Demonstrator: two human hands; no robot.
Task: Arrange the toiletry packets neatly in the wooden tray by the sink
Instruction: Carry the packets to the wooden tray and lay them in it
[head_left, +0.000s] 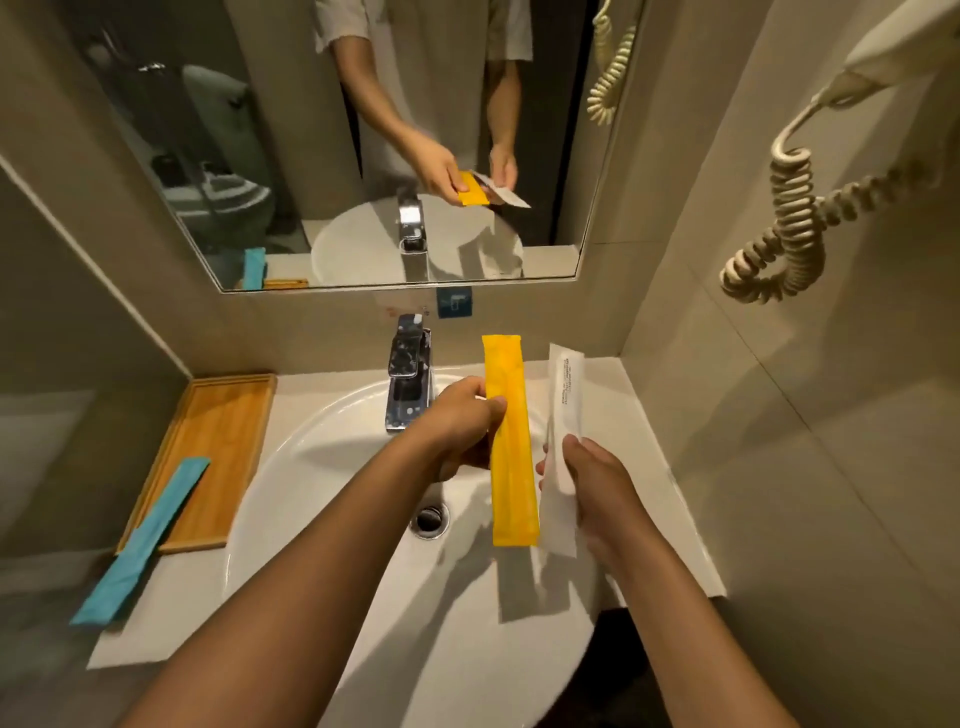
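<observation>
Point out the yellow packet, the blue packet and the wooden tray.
yellow packet (511, 457): head view, middle of its face.
blue packet (145, 538): head view, mid-length, where it overhangs the tray's near edge.
wooden tray (223, 415): head view, bare floor.

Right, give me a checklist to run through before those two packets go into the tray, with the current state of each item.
1. Left hand grips the long yellow packet: ok.
2. Right hand grips the white printed packet: ok.
3. The rectangular wooden tray has bare floor for both: ok, its far part is free.
4. The long blue packet lies neatly inside the tray: not ok, it sits diagonally, with its near end over the tray's edge onto the counter.
5. Path from the white sink basin leftward to the tray is free: ok, only the chrome tap stands near it.
6. Packets are sealed and dry: cannot tell.
</observation>
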